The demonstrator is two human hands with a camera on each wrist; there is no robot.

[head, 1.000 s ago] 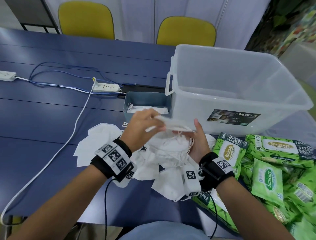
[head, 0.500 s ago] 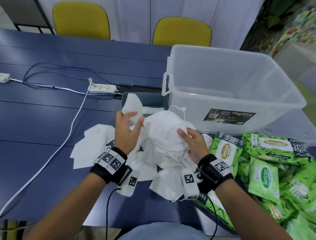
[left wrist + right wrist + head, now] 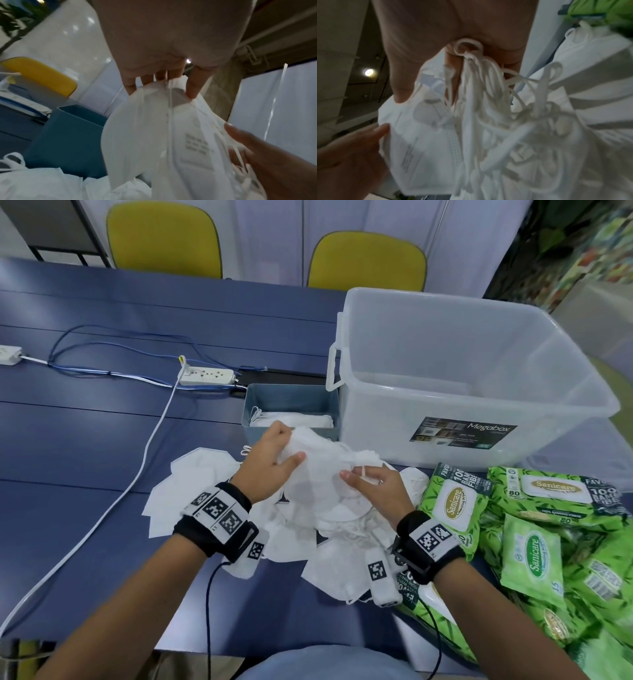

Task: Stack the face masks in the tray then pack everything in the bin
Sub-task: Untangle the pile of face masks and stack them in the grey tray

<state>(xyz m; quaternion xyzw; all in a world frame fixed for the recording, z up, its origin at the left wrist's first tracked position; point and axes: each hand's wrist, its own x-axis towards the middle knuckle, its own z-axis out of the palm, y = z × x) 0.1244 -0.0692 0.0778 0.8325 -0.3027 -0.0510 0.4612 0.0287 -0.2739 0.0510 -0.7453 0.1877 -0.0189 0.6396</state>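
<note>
Both hands hold a white folded face mask (image 3: 318,470) above a loose heap of masks (image 3: 205,484) on the blue table. My left hand (image 3: 274,457) pinches its far left edge; in the left wrist view the left hand (image 3: 163,81) has its fingertips on the mask (image 3: 154,135). My right hand (image 3: 373,484) grips its right side with ear loops tangled around the fingers, and the right wrist view shows the loops (image 3: 471,81) bunched there. The blue-grey tray (image 3: 291,405) beyond holds a few flat masks. The clear bin (image 3: 479,364) stands to its right.
Green wet-wipe packs (image 3: 548,525) lie piled at the right front. A white power strip (image 3: 209,375) with white and blue cables runs across the left of the table. Two yellow chairs (image 3: 366,261) stand behind the table.
The mask held up near the tray has come down and flattened between both hands. The left hand has shifted from a raised mask edge to the left edge of this mask.
</note>
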